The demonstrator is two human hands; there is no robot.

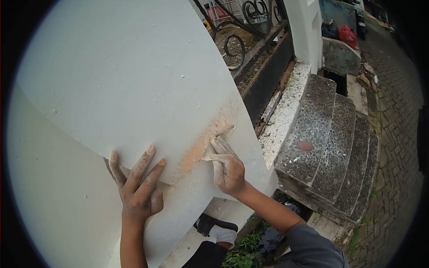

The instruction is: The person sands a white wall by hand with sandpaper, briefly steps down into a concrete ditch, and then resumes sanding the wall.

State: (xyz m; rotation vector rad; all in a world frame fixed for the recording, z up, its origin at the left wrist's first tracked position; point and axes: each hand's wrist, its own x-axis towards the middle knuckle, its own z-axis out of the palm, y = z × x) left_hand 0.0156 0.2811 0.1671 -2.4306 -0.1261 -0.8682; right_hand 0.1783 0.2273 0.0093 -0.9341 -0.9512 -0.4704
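Observation:
My left hand [138, 185] lies flat with fingers spread on the lower edge of a white painted wall [120, 76]. My right hand [227, 167], dusted white, presses a folded piece of sandpaper [220, 136] against the wall, at the edge of a worn orange-pink patch [199, 152] where the paint is rubbed off. White dust covers the fingers and the wall around the patch. A lower white wall section [53, 196] bulges out beneath my left hand.
Curved pebble-faced steps [326, 143] descend at right toward a brick-paved lane [397, 134]. A black wrought-iron fence [250, 49] runs behind the wall, beside a white pillar [306, 27]. My shoe [219, 228] and green weeds [243, 252] show below.

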